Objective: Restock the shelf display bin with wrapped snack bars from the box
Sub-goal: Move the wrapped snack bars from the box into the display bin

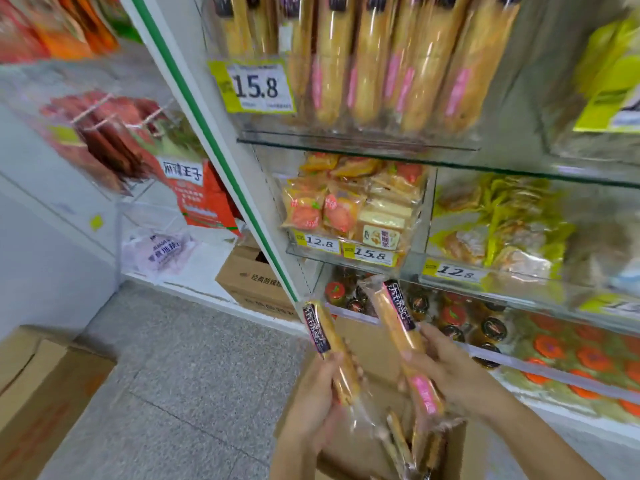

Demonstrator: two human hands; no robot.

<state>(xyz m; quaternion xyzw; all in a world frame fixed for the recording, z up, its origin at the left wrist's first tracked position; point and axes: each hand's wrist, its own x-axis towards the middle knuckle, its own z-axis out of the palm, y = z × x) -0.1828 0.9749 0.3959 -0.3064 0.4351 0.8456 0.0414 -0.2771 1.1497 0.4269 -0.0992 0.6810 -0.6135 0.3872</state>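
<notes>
While the left hand (317, 389) curls round one bar (327, 341) and the right hand (450, 368) grips a second bar (398, 327), both are just above the box (457, 455), where more lie. Up top, the bin (346, 138) looks fairly full; these two and the rest are yet to go in.

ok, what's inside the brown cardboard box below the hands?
A few clear-wrapped snack bars, leaning loosely, in the brown cardboard box. The bottom and the full count are hidden by the left hand and the frame edge.
</notes>
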